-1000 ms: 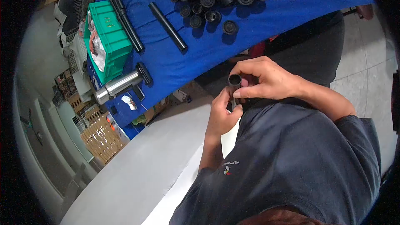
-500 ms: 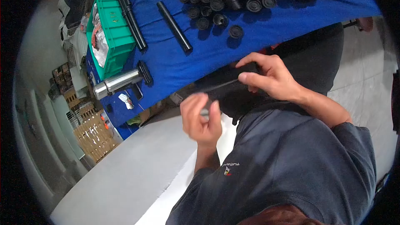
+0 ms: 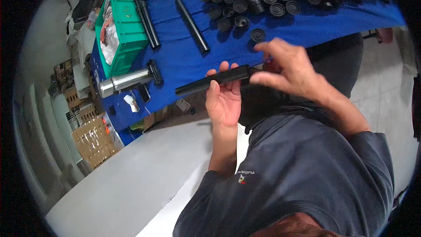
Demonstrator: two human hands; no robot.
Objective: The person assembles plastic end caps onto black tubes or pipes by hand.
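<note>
The left hand (image 3: 224,105), palm up, grips a black tube (image 3: 199,84) between thumb and fingers; the tube lies crosswise over the fingers, above the front edge of the blue cloth (image 3: 166,68). The right hand (image 3: 258,62) is spread, thumb and fingers apart, beside the tube's right end; contact cannot be determined. One round black cap (image 3: 258,35) sits near the right fingertips. Beyond are clustered black caps (image 3: 277,9), a loose tube (image 3: 192,25), a silver cylinder (image 3: 127,81) and a green box (image 3: 133,39).
</note>
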